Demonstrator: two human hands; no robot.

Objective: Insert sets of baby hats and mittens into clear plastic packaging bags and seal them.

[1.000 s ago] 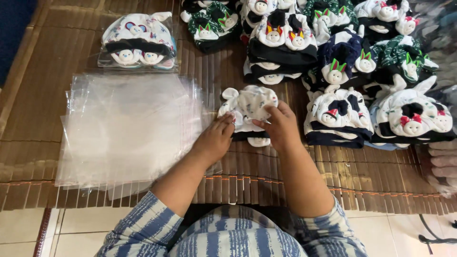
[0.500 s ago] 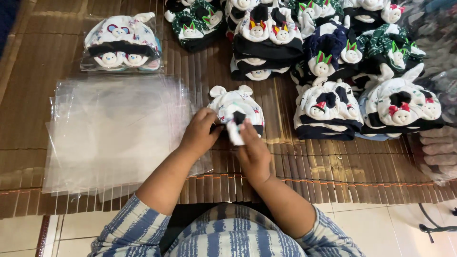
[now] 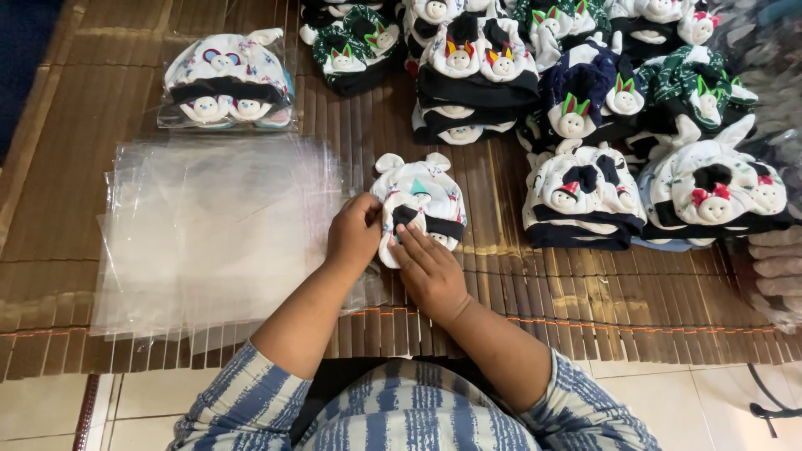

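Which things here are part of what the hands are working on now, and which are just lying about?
In hand:
left hand
right hand
white baby hat, held by both hands
stack of clear bags, beside the left hand

Lying about:
bagged hat
piles of hats
bamboo mat

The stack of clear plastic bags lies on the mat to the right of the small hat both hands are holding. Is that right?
Not quite. In the head view the stack of clear plastic bags lies to the left of the small hat, not the right. The rest holds: left hand and right hand both hold the hat on the mat.
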